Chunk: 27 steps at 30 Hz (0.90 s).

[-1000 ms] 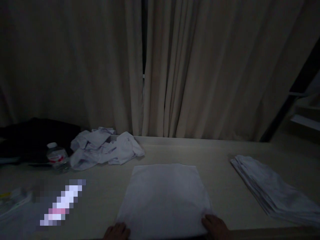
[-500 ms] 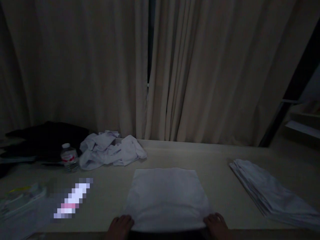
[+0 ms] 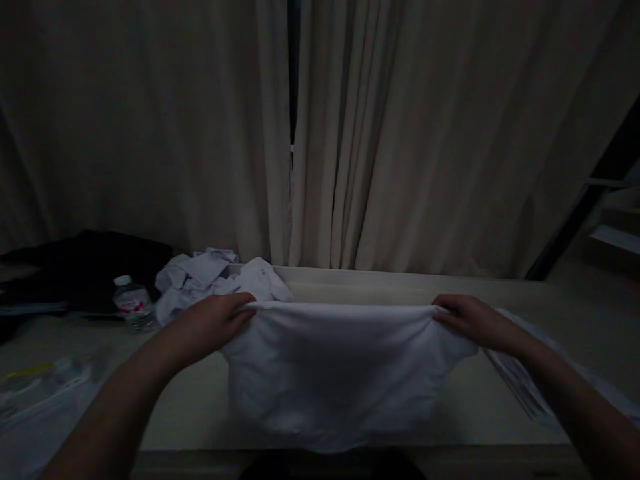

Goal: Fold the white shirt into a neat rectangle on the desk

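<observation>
White cloth (image 3: 340, 380) hung straight down from the fingers, top edge pulled taut betw. them; long axis ran L–R, approx. level, from one grip to the other. Neither hand was nearer: L hand (image 3: 225, 321) and R hand (image 3: 465, 320) both had it, thumb & fingers pinched narrow on the top edge, a bit of fabric sagging outboard of each grip. Hem dropped below the fingers, in front of the table (image 3: 185, 407) edge; couldn't tell if it touched. Crumpled white fabric (image 3: 195, 283) lay just beyond L fingers, w/ bottle (image 3: 135, 308) further L of them. Folded stack (image 3: 517, 390) sat R of R fingers, partly hidden by the forearm. Curtain (image 3: 430, 133) hung well beyond both hands.
</observation>
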Each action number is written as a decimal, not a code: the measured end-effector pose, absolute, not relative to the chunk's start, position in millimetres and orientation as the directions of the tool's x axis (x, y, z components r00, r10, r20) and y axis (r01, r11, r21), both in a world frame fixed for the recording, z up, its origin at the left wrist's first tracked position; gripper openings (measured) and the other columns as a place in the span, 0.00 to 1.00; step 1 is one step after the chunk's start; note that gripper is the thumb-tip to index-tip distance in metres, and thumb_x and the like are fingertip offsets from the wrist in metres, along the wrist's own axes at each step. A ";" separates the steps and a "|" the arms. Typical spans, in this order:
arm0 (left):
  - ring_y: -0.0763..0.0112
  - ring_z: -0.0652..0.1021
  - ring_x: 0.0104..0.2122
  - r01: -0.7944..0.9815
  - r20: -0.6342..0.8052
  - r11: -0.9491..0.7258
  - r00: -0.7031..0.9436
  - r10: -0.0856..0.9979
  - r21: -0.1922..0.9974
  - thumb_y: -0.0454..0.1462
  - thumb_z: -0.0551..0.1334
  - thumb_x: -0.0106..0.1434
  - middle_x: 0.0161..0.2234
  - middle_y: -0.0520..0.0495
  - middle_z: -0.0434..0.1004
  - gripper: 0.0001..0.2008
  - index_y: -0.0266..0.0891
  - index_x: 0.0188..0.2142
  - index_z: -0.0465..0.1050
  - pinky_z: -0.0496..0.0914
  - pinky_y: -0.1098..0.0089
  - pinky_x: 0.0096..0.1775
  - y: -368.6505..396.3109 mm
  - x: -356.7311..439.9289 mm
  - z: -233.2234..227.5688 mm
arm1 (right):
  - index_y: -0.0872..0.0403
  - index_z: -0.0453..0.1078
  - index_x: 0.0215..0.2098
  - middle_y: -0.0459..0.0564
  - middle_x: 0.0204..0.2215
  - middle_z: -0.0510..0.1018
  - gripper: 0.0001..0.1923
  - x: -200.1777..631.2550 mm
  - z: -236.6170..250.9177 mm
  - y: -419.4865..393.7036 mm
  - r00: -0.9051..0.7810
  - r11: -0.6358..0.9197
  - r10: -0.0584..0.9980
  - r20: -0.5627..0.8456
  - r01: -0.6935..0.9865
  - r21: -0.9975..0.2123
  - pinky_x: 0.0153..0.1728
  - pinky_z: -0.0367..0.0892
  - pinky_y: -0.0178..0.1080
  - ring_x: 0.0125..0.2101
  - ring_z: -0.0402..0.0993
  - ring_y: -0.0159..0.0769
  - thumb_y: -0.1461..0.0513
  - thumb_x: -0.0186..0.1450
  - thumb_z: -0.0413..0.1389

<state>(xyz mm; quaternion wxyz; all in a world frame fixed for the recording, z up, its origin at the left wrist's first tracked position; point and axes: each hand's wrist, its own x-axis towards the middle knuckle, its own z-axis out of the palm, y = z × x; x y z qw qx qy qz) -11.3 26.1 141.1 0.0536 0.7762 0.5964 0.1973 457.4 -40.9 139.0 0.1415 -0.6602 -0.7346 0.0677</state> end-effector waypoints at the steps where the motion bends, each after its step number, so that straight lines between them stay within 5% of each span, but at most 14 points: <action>1: 0.63 0.77 0.37 0.918 0.210 -0.293 0.241 0.947 0.268 0.44 0.57 0.57 0.37 0.47 0.79 0.14 0.40 0.38 0.74 0.65 0.71 0.39 36.0 -10.3 145.4 | 0.55 0.71 0.33 0.48 0.31 0.77 0.12 460.1 146.7 -29.3 -0.110 0.135 0.988 0.108 0.954 -0.268 0.33 0.61 0.34 0.32 0.72 0.34 0.56 0.61 0.50; 6: 0.62 0.75 0.43 0.953 0.032 -0.298 0.297 0.954 0.050 0.35 0.53 0.59 0.44 0.37 0.76 0.17 0.29 0.45 0.70 0.63 0.67 0.43 111.3 23.9 129.5 | 0.59 0.72 0.32 0.48 0.32 0.78 0.09 458.3 129.3 59.1 -0.099 0.114 0.990 0.098 0.981 -0.155 0.36 0.60 0.33 0.33 0.72 0.33 0.62 0.59 0.53; 12: 0.53 0.72 0.48 0.978 0.114 -0.210 0.207 0.972 0.011 0.36 0.49 0.61 0.49 0.33 0.72 0.20 0.34 0.52 0.63 0.64 0.58 0.46 142.2 65.6 34.2 | 0.58 0.63 0.52 0.61 0.51 0.70 0.22 449.5 1.9 106.8 0.109 -0.079 0.982 0.156 0.978 -0.191 0.49 0.58 0.44 0.50 0.66 0.46 0.64 0.59 0.52; 15: 0.56 0.72 0.49 0.976 0.119 -0.162 0.145 0.982 0.149 0.43 0.47 0.62 0.50 0.36 0.71 0.22 0.36 0.53 0.62 0.64 0.59 0.49 106.0 33.6 -34.2 | 0.57 0.61 0.52 0.59 0.50 0.71 0.22 460.4 -71.4 57.3 0.174 -0.155 0.983 0.056 0.956 -0.249 0.48 0.61 0.41 0.49 0.68 0.43 0.58 0.62 0.49; 18: 0.55 0.75 0.46 0.941 -0.167 0.126 -0.076 0.983 0.314 0.49 0.46 0.61 0.48 0.35 0.73 0.26 0.35 0.49 0.65 0.66 0.57 0.47 58.4 -20.8 -101.2 | 0.61 0.64 0.47 0.61 0.41 0.76 0.22 476.7 -128.1 -10.7 0.278 -0.293 0.956 -0.093 0.907 -0.302 0.40 0.67 0.40 0.40 0.75 0.42 0.53 0.64 0.44; 20: 0.56 0.77 0.40 0.902 -0.357 0.205 -0.061 0.932 0.380 0.51 0.48 0.59 0.38 0.37 0.78 0.23 0.35 0.38 0.70 0.68 0.59 0.44 30.2 -48.9 -134.8 | 0.57 0.65 0.39 0.58 0.36 0.78 0.21 483.7 -154.2 -46.1 0.364 -0.432 0.901 -0.237 0.806 -0.404 0.37 0.67 0.39 0.36 0.76 0.42 0.49 0.63 0.43; 23: 0.59 0.78 0.37 0.810 -0.417 0.298 -0.075 0.906 0.504 0.55 0.47 0.58 0.34 0.43 0.79 0.24 0.40 0.33 0.69 0.68 0.61 0.43 1.4 -62.0 -159.0 | 0.53 0.65 0.32 0.55 0.31 0.79 0.23 481.4 -176.3 -72.4 0.409 -0.517 0.855 -0.319 0.718 -0.465 0.36 0.67 0.40 0.34 0.76 0.43 0.44 0.62 0.41; 27: 0.57 0.78 0.34 0.803 -0.422 0.285 -0.046 0.906 0.524 0.55 0.48 0.56 0.30 0.44 0.78 0.21 0.41 0.27 0.67 0.68 0.61 0.40 -13.7 -47.4 -159.8 | 0.55 0.66 0.36 0.60 0.37 0.78 0.19 467.2 -181.5 -77.3 0.422 -0.493 0.870 -0.254 0.734 -0.467 0.40 0.67 0.42 0.39 0.75 0.45 0.49 0.60 0.45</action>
